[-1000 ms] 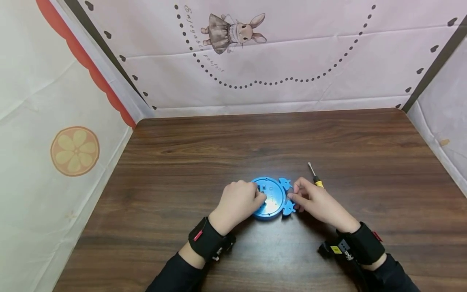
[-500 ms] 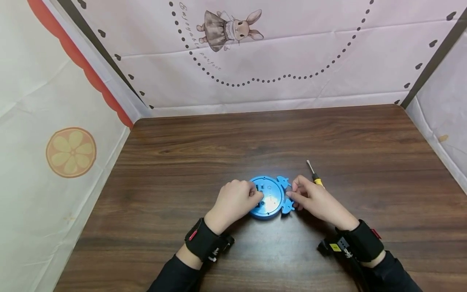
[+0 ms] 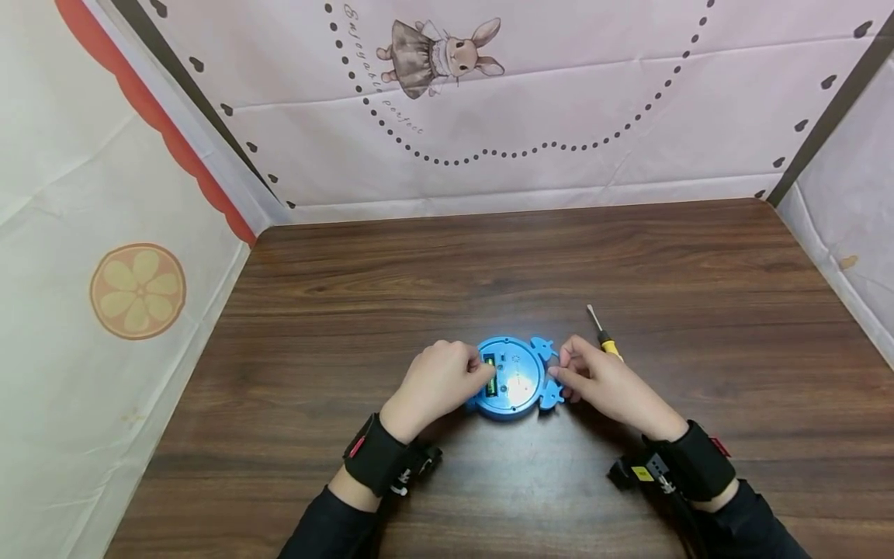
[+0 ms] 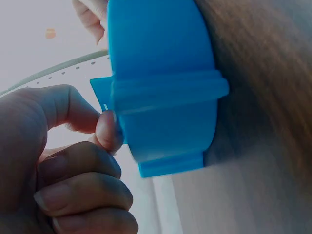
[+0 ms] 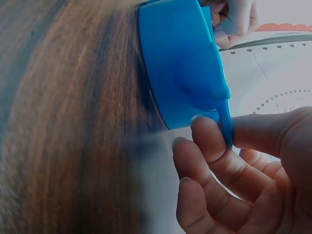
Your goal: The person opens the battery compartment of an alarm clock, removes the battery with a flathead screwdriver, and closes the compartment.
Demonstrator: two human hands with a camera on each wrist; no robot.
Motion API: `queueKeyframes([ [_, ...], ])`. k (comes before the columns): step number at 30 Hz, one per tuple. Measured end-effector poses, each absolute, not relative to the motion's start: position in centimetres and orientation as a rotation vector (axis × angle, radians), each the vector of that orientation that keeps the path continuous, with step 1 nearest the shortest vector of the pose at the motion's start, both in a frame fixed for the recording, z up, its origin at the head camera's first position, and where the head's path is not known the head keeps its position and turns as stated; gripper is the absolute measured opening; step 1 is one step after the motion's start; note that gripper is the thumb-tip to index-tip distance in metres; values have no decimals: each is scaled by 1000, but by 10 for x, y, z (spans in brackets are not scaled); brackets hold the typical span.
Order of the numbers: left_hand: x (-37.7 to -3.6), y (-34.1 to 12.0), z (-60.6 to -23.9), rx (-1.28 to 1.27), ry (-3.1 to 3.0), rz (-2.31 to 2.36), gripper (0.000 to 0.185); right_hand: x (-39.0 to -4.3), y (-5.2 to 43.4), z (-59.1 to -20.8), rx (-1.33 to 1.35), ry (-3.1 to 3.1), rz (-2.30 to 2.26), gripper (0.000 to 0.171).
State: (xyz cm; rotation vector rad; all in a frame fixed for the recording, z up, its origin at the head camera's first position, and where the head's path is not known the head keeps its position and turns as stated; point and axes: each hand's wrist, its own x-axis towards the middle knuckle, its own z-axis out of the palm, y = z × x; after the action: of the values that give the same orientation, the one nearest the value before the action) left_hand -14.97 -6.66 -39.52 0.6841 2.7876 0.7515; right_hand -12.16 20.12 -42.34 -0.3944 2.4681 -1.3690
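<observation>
A round blue plastic clock (image 3: 518,392) lies with its back facing up, two shaped lugs on its right side. In its back, a battery slot shows a green battery (image 3: 492,386) beside my left thumb. My left hand (image 3: 441,382) pinches a small blue battery cover (image 4: 99,89) between thumb and index finger at the clock's left edge; the cover stands tilted up from the back, and the other fingers are curled. With thumb and index finger, my right hand (image 3: 604,382) grips a lug (image 5: 225,124) of the clock, its remaining fingers loosely bent below.
A screwdriver (image 3: 604,338) with a yellow and black handle lies just beyond my right hand. The brown wooden table (image 3: 391,287) is bounded by printed white cloth walls (image 3: 531,182) at the back and sides.
My left hand has drawn left from over the clock's back, and the green battery in the slot now shows. The right hand keeps its grip on the lug.
</observation>
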Motion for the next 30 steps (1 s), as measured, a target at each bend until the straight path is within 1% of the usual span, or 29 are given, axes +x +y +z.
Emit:
queueKeyframes([
  [14,-151,-75,-391,624,2759,805,43,-119,201,-423,-395,2472,-1381,16],
  [22,-149,-72,-393,659,2763,765,45,-120,201,-423,-380,2484,-1363,15],
  [30,-150,-70,-400,680,2739,818,40,-119,200,-423,-377,2480,-1369,15],
])
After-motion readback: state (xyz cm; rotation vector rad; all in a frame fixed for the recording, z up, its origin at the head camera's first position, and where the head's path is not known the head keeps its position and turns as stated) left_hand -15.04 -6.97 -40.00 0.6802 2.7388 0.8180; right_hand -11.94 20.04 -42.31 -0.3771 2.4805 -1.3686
